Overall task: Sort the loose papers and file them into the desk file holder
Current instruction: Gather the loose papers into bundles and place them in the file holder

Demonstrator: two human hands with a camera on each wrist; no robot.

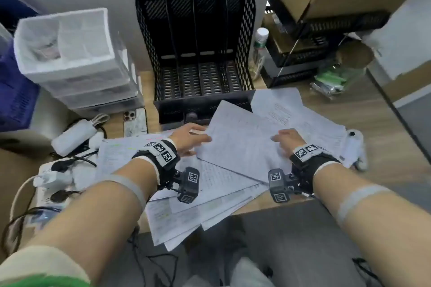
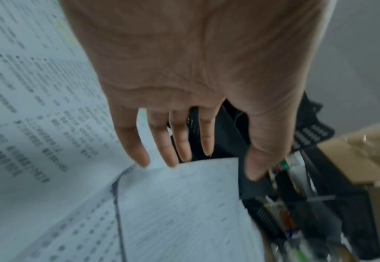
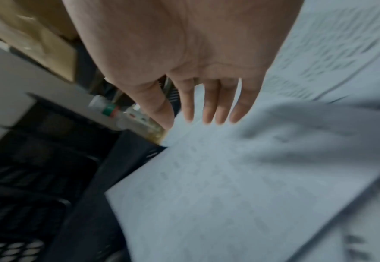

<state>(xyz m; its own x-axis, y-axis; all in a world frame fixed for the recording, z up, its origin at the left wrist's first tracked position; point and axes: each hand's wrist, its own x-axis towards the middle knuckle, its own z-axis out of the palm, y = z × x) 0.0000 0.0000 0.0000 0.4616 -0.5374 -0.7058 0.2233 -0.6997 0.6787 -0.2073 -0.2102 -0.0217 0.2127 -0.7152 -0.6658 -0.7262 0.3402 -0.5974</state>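
Lying fanned across the wooden desk (image 1: 384,123), the loose papers (image 1: 205,196) reached from the near edge up to the foot of the black file holder (image 1: 198,37), whose four slots stood against the wall. One top sheet (image 1: 240,147) sat between the two hands, its far corner overlapping the holder's front. The left hand (image 1: 189,138) met that sheet's left edge, fingers straight and spread (the wrist view showed the fingertips (image 2: 172,162) at the edge, thumb apart), gripping nothing. The right hand (image 1: 289,140) lay flat on the sheet's right side, fingers (image 3: 209,113) stretched out, relaxed, with nothing clasped. A phone (image 1: 134,121) and a charger (image 1: 74,136) lay left of the papers.
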